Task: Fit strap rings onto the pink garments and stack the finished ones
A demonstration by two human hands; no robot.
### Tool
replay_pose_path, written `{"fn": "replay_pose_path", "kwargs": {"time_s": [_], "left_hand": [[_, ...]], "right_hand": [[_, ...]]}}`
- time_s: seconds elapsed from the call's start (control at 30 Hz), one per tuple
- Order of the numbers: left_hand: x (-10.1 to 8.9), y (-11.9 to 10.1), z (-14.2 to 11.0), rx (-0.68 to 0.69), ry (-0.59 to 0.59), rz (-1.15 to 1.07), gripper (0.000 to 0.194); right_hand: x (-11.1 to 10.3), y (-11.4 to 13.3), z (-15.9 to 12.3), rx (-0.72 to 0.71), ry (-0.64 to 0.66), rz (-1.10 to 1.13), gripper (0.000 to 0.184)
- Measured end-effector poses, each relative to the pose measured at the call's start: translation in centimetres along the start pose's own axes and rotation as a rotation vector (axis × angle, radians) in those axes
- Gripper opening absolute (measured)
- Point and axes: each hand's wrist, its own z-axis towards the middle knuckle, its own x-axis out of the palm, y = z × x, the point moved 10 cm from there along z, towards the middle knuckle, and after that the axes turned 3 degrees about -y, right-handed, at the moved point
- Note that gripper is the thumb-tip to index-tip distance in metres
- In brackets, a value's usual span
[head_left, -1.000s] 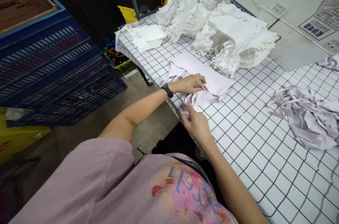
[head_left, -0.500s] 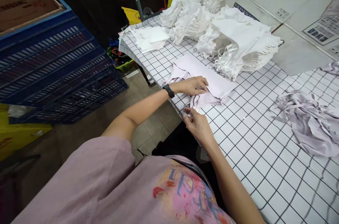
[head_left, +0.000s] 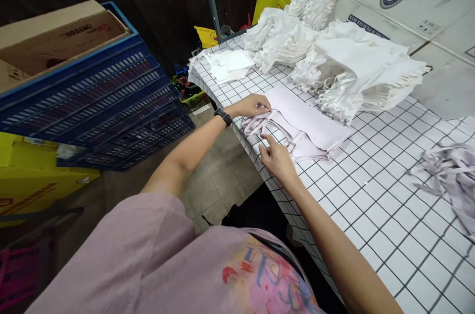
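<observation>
A pale lilac strappy garment (head_left: 308,118) lies flat near the edge of the checked table, with its thin straps (head_left: 256,123) gathered at the left end. My left hand (head_left: 250,105), with a black watch (head_left: 223,116) at the wrist, is closed, its bent fingertips on the garment where the straps begin. Just below the straps is my right hand (head_left: 276,156). Its index finger reaches toward them and its thumb stands apart; nothing shows in its grasp.
Piles of white strappy garments (head_left: 371,62) stand at the back of the checked table (head_left: 356,225), before white cartons (head_left: 393,22). A crumpled lilac heap (head_left: 452,170) lies at the right. Left of the table are stacked blue crates (head_left: 111,91), an open cardboard box (head_left: 74,42) and yellow boxes (head_left: 48,175).
My left hand has moved left, from the garment's middle to its straps. The straps now lie bunched toward the left. My right hand's fingers have spread. The view has swung left.
</observation>
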Motion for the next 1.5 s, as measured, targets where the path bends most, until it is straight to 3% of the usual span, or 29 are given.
{"fn": "replay_pose_path", "kwargs": {"time_s": [0.13,0.27,0.47,0.6,0.7,0.87,0.97,1.03,1.13,1.2,1.3,1.33,1.4,1.43,1.5], "left_hand": [[0.5,0.0,0.1,0.021,0.024,0.016,0.025],[0.7,0.2,0.1,0.008,0.061,0.066,0.024],[0.9,0.4,0.0,-0.026,0.103,0.088,0.025],[0.9,0.4,0.0,-0.037,0.098,0.077,0.024],[1.0,0.3,0.0,-0.039,0.090,0.068,0.023],[0.9,0.5,0.1,-0.067,0.090,0.089,0.021],[0.7,0.1,0.4,-0.065,0.082,0.091,0.019],[0.5,-0.4,0.4,-0.053,0.068,0.082,0.017],[0.0,-0.4,0.1,-0.056,0.041,0.066,0.023],[-0.3,0.2,0.2,-0.035,0.025,0.086,0.028],[-0.2,0.5,1.1,-0.011,-0.029,0.177,0.025],[0.0,-0.3,1.4,0.004,-0.064,0.186,0.023],[-0.8,-3.2,1.5,0.006,-0.292,0.233,0.018],[-0.4,-5.4,1.4,0.031,-0.357,0.231,0.015],[2.0,-10.4,2.0,0.107,-0.368,0.179,0.013]], "right_hand": [[2.1,-0.2,3.6,0.091,0.078,0.259,0.045],[4.1,-0.4,4.9,0.138,0.165,0.339,0.048],[5.5,1.5,3.4,-0.016,0.281,0.302,0.043],[3.7,1.8,2.9,-0.058,0.104,0.222,0.034],[2.3,0.9,3.2,0.017,-0.032,0.248,0.033],[4.7,1.0,3.8,0.053,0.150,0.217,0.051],[6.1,2.2,3.2,0.002,0.235,0.204,0.044],[5.9,2.6,2.2,-0.004,0.216,0.198,0.037],[4.2,2.4,0.1,-0.011,0.150,0.188,0.032],[2.8,1.9,-1.8,-0.050,0.176,0.225,0.031],[-1.1,-1.3,-5.6,0.010,0.109,0.316,0.030],[-2.8,-2.9,-7.1,0.053,0.052,0.345,0.029],[-6.6,-6.9,-10.6,0.167,-0.103,0.377,0.028],[-8.6,-9.1,-12.4,0.232,-0.185,0.372,0.029],[-13.0,-13.2,-16.0,0.338,-0.389,0.315,0.029]]}}
